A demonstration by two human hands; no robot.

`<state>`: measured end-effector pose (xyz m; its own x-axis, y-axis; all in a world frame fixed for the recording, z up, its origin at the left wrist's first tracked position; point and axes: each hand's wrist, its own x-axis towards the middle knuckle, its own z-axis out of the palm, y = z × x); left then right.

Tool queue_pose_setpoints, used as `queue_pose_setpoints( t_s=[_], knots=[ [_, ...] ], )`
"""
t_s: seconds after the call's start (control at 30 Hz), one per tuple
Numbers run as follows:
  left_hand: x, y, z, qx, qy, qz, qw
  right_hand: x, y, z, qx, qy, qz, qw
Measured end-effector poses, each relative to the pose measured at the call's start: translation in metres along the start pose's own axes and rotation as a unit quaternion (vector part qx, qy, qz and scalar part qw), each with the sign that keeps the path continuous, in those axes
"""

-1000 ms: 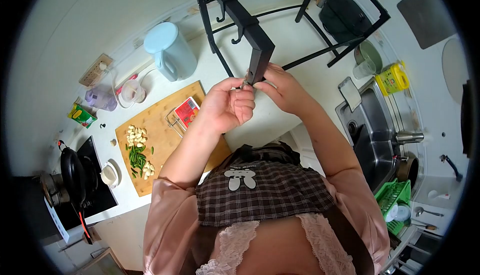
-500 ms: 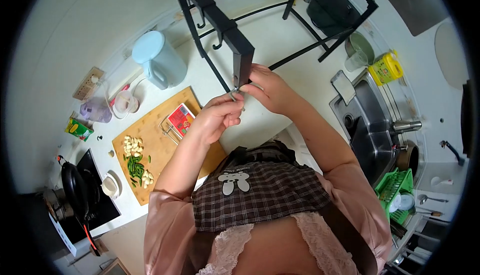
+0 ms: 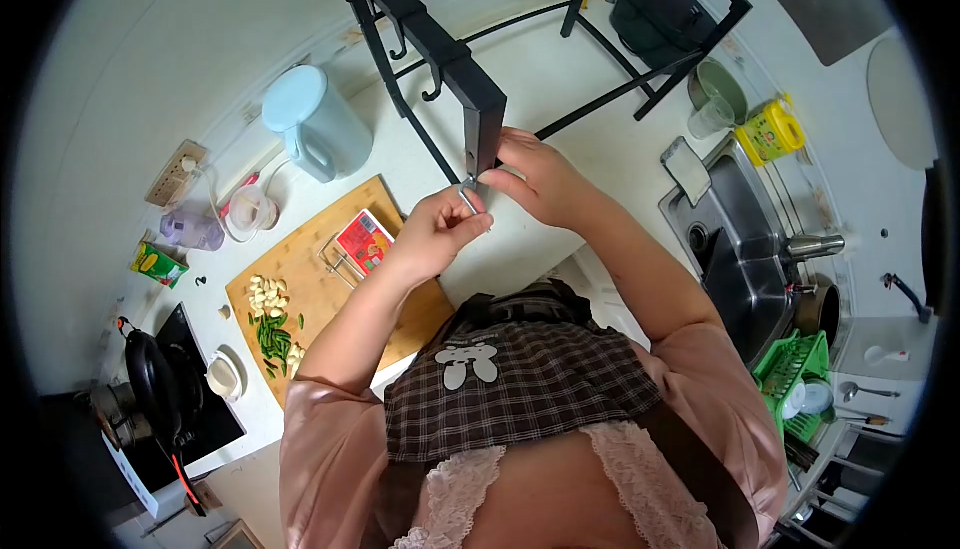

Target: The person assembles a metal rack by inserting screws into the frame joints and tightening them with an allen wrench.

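A black metal rack [image 3: 485,114] with hooks along one bar rises over the counter. At the lower end of its near post, my left hand [image 3: 440,232] pinches a small silver L-shaped key [image 3: 467,199] between thumb and fingers, its upper end against the post. My right hand [image 3: 538,179] is closed around the same post end, thumb toward the key, some fingers hidden behind the metal. Beside my left forearm lies a wooden cutting board [image 3: 300,249] with a red-labelled pack [image 3: 364,241], garlic cloves [image 3: 268,295] and green chillies [image 3: 272,339].
Behind the board stands a light blue pitcher [image 3: 320,124]. A stove with a black pan [image 3: 152,374] is at the left. On the right are a steel sink [image 3: 735,269], a yellow bottle [image 3: 770,133] and a green dish rack [image 3: 790,374].
The view has shifted, so the rack appears farther left. My left hand's fingers have changed their hold on the key, which shows more clearly. My right hand stays at the post.
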<state>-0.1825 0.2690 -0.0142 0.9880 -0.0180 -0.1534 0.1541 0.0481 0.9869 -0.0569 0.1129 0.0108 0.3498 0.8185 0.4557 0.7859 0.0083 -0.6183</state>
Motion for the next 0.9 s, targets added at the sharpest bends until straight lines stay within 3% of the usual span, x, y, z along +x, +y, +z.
queue_pose_setpoints(
  t_s=[0.13,0.2,0.23,0.3,0.53,0.6,0.63,0.67,0.7,0.77,0.83,0.9],
  knots=[
    [-0.002,-0.003,0.001,0.101,0.038,0.002,0.994,0.001,-0.002,-0.003,0.0,-0.013,-0.002,1.0],
    [-0.002,-0.001,0.001,0.291,0.08,0.079,0.95,0.002,-0.003,-0.003,0.009,-0.006,-0.003,1.0],
    [0.0,-0.001,-0.001,0.291,0.08,0.079,0.95,0.002,-0.003,-0.003,0.009,-0.006,-0.003,1.0],
    [0.004,0.001,-0.004,0.416,0.117,0.172,0.885,0.003,-0.004,-0.003,0.017,-0.009,0.011,1.0],
    [-0.001,-0.003,-0.007,0.463,0.138,0.219,0.848,0.003,-0.005,-0.004,0.031,-0.008,0.026,0.999],
    [-0.005,-0.007,-0.001,0.365,0.129,-0.029,0.921,0.003,-0.004,-0.003,0.023,-0.003,0.013,1.0],
    [-0.005,-0.015,0.001,0.366,0.129,-0.029,0.921,0.002,-0.004,-0.003,0.024,-0.003,0.013,1.0],
    [-0.003,-0.024,0.001,0.169,0.095,-0.062,0.979,0.002,-0.004,-0.003,0.026,-0.006,0.018,0.999],
    [0.0,-0.032,0.002,-0.035,0.056,-0.093,0.994,0.002,-0.004,-0.003,0.027,-0.009,0.023,0.999],
    [-0.001,-0.025,0.006,-0.101,0.067,-0.117,0.986,0.002,-0.003,-0.003,0.023,-0.007,0.014,1.0],
    [0.001,-0.02,0.002,-0.368,0.032,-0.21,0.905,0.003,-0.002,-0.003,0.018,-0.004,0.005,1.0],
    [0.001,-0.011,0.005,-0.403,0.034,-0.213,0.89,0.003,-0.002,-0.002,0.025,0.007,0.0,1.0]
  ],
)
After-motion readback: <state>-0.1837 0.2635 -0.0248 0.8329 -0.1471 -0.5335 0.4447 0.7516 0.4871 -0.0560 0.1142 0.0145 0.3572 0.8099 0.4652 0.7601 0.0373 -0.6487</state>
